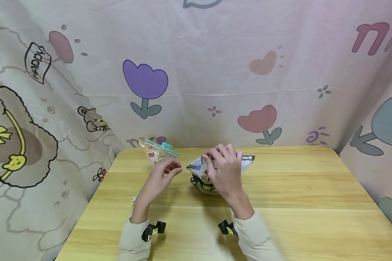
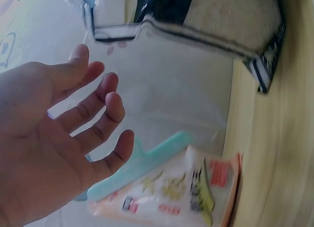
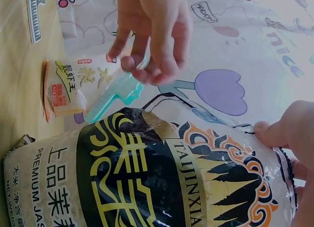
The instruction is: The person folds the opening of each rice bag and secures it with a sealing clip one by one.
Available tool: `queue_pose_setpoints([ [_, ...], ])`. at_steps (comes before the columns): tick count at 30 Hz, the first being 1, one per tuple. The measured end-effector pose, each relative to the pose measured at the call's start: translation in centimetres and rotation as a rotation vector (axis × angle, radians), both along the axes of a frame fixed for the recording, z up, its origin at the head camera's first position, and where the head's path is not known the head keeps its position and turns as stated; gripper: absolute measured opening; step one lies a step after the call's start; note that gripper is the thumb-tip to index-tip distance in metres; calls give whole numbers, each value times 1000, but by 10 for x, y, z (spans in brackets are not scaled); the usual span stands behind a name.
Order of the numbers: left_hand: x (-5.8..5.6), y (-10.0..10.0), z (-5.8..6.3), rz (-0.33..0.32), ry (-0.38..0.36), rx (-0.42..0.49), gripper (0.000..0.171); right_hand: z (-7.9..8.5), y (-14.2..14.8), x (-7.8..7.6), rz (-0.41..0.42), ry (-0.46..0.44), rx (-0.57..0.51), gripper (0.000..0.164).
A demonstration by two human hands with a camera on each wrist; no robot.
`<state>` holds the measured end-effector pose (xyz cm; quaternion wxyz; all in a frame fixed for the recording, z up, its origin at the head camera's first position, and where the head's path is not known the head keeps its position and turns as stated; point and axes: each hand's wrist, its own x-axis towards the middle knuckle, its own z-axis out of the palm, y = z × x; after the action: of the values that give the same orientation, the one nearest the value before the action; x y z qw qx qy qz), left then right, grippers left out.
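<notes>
A bag of rice with black and yellow print stands upright on the table. My right hand grips its top edge, and in the right wrist view the thumb presses on the near side. Just left of the bag, my left hand hangs in the air with loosely bent fingers and nothing in them. The left wrist view shows its palm apart from the bag's edge. Behind it stands a smaller orange and white food packet, with a turquoise bag clip across its top.
A pale, ridged strip-like item lies on the wooden table, partly hidden by the left wrist in the head view. A printed cloth hangs behind the table and along both sides.
</notes>
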<state>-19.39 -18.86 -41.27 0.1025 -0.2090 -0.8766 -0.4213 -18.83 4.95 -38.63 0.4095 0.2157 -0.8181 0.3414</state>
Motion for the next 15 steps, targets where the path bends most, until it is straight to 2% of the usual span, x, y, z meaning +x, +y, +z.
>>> queue_pose_setpoints([
  [6, 14, -21, 3, 78, -8, -48, 7, 0, -1, 0, -2, 3, -9, 5],
  [15, 23, -48, -5, 205, 32, -135, 7, 0, -2, -1, -2, -2, -18, 5],
])
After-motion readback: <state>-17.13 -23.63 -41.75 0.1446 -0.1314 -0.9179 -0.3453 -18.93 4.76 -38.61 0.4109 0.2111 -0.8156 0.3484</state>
